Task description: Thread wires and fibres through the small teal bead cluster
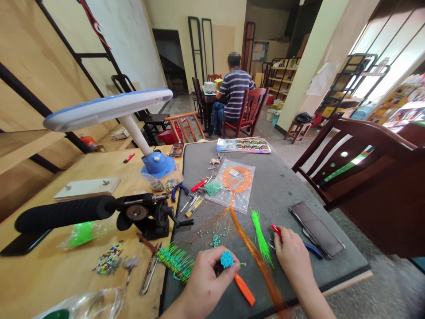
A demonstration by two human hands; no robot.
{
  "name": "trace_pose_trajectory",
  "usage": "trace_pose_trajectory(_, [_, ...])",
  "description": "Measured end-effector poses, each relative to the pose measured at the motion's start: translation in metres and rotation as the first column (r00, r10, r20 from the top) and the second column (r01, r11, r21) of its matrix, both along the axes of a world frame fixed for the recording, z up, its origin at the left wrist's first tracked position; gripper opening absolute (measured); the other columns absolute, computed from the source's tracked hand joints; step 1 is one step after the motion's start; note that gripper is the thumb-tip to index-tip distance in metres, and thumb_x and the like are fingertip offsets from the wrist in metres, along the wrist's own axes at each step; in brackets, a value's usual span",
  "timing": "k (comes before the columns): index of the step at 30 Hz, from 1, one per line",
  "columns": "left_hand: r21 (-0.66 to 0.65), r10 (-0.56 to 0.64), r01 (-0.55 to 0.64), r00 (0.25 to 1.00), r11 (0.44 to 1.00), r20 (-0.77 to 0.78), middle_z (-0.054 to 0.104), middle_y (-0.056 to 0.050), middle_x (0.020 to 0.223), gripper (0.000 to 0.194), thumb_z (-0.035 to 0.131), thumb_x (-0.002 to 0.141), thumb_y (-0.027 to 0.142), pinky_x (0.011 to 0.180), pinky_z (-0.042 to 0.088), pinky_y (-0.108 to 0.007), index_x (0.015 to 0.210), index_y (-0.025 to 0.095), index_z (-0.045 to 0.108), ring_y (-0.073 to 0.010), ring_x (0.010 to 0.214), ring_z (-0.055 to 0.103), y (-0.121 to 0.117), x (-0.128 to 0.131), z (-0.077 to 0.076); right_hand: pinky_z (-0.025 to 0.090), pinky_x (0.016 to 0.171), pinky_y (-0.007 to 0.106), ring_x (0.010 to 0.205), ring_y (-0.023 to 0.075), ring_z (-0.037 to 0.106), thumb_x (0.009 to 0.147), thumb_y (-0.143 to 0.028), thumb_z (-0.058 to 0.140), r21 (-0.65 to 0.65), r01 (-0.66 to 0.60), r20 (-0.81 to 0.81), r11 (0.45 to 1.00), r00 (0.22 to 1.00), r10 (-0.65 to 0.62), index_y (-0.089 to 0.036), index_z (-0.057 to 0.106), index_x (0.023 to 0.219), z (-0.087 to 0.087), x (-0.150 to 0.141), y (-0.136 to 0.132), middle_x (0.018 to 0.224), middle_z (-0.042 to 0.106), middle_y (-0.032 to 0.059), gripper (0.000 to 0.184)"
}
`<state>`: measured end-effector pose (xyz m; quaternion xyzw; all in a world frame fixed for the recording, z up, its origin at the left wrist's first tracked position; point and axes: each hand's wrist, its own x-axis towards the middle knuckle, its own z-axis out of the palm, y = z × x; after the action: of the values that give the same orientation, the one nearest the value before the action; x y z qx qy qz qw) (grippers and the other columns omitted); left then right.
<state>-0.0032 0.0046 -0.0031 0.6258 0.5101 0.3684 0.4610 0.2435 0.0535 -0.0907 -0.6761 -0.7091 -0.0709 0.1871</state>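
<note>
Left hand [207, 285] has a teal beaded ball [226, 259] pinched in its fingertips just above the grey surface [282, 186], right hand [292, 259] curled round a red-handled tool [275, 229]. Ball looks light and fiddly; I'd grab it by the sides.

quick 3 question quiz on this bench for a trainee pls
1. What is the left hand pinching?
2. True or false: the smartphone lies on the grey mat, to the right of the red-handled tool in the right hand.
3. Which of these lies on the wooden table?
A. the pile of mixed beads
B. the bag of orange wire
C. the bright green strands

Key:
1. A blue beaded cluster
2. True
3. A
</note>
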Motion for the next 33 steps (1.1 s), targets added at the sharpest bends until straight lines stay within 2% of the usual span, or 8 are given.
trace_pose_trajectory(5, [-0.021, -0.003, 0.003, 1.0, 1.0, 0.027, 0.061, -0.001, 0.06, 0.019, 0.06, 0.079, 0.029, 0.054, 0.038, -0.02, 0.067, 0.016, 0.064, -0.0126, 0.058, 0.052, -0.002, -0.002, 0.002, 0.045, 0.069, 0.036, 0.077, 0.0257, 0.06, 0.087, -0.027, 0.045, 0.029, -0.014, 0.071, 0.999, 0.997, 0.012, -0.016, 0.06, 0.097, -0.001, 0.0, -0.001, 0.084, 0.065, 0.0118, 0.021])
trace_pose_trajectory(9, [-0.077, 0.038, -0.034, 0.998, 0.996, 0.051, 0.059, 0.0, 0.061, 0.013, 0.061, 0.078, 0.029, 0.054, 0.038, -0.02, 0.079, 0.017, 0.066, -0.0125, 0.057, 0.051, 0.0, -0.001, -0.003, 0.047, 0.075, 0.041, 0.083, 0.0277, 0.059, 0.086, -0.031, 0.048, 0.09, -0.047, -0.042, 0.995, 0.998, 0.051, -0.018, 0.06, 0.1, 0.011, -0.005, -0.008, 0.091, 0.066, 0.0128, 0.023])
trace_pose_trajectory(11, [-0.113, 0.067, -0.06, 0.996, 0.992, 0.062, 0.057, 0.001, 0.064, 0.018, 0.061, 0.077, 0.027, 0.054, 0.038, -0.02, 0.092, 0.018, 0.064, -0.0121, 0.058, 0.05, 0.002, 0.0, -0.006, 0.048, 0.081, 0.043, 0.094, 0.0286, 0.058, 0.086, -0.032, 0.051, 0.137, -0.124, -0.156, 0.983, 0.977, 0.145, -0.019, 0.058, 0.106, 0.023, -0.015, -0.016, 0.1, 0.064, 0.0132, 0.026])
trace_pose_trajectory(14, [-0.135, 0.069, -0.059, 0.995, 0.989, 0.073, 0.058, 0.001, 0.069, 0.023, 0.061, 0.077, 0.023, 0.058, 0.04, -0.02, 0.1, 0.018, 0.059, -0.0124, 0.062, 0.052, 0.005, 0.001, -0.01, 0.048, 0.088, 0.045, 0.106, 0.0282, 0.055, 0.084, -0.027, 0.054, 0.17, -0.322, -0.308, 0.931, 0.88, 0.361, -0.023, 0.054, 0.115, 0.042, -0.038, -0.034, 0.112, 0.061, 0.0121, 0.031])
trace_pose_trajectory(16, [-0.128, 0.045, -0.036, 0.997, 0.991, 0.069, 0.059, 0.001, 0.071, 0.022, 0.06, 0.078, 0.022, 0.062, 0.042, -0.021, 0.099, 0.018, 0.056, -0.0129, 0.065, 0.053, 0.005, 0.002, -0.011, 0.048, 0.09, 0.045, 0.112, 0.0281, 0.053, 0.083, -0.022, 0.055, 0.157, -0.434, -0.32, 0.887, 0.827, 0.462, -0.024, 0.053, 0.119, 0.051, -0.055, -0.043, 0.119, 0.059, 0.0116, 0.036])
trace_pose_trajectory(19, [-0.1, 0.008, -0.004, 0.999, 0.995, 0.044, 0.06, 0.002, 0.07, 0.022, 0.059, 0.078, 0.02, 0.063, 0.042, -0.022, 0.1, 0.018, 0.054, -0.0134, 0.066, 0.054, 0.005, 0.001, -0.012, 0.049, 0.09, 0.044, 0.115, 0.0269, 0.051, 0.082, -0.016, 0.053, 0.174, -0.513, -0.279, 0.841, 0.793, 0.541, -0.024, 0.057, 0.114, 0.055, -0.072, -0.047, 0.121, 0.059, 0.0099, 0.033])
trace_pose_trajectory(28, [-0.084, -0.043, 0.051, 0.995, 0.995, 0.095, 0.063, 0.001, 0.075, 0.018, 0.061, 0.077, 0.019, 0.064, 0.043, -0.021, 0.093, 0.018, 0.055, -0.0133, 0.069, 0.057, 0.003, -0.001, -0.015, 0.044, 0.092, 0.049, 0.108, 0.0257, 0.055, 0.086, -0.017, 0.051, 0.182, -0.571, -0.216, 0.801, 0.771, 0.599, -0.028, 0.063, 0.101, 0.048, -0.076, -0.046, 0.109, 0.067, 0.005, 0.022])
trace_pose_trajectory(33, [-0.141, -0.032, 0.044, 0.996, 0.989, 0.082, 0.059, 0.003, 0.067, 0.015, 0.066, 0.074, 0.024, 0.055, 0.041, -0.02, 0.085, 0.017, 0.06, -0.0112, 0.058, 0.053, 0.002, -0.006, -0.017, 0.048, 0.086, 0.045, 0.104, 0.0255, 0.057, 0.084, -0.021, 0.055, 0.161, -0.501, -0.308, 0.85, 0.793, 0.525, -0.027, 0.065, 0.087, 0.047, -0.072, -0.048, 0.103, 0.068, 0.0056, 0.012])
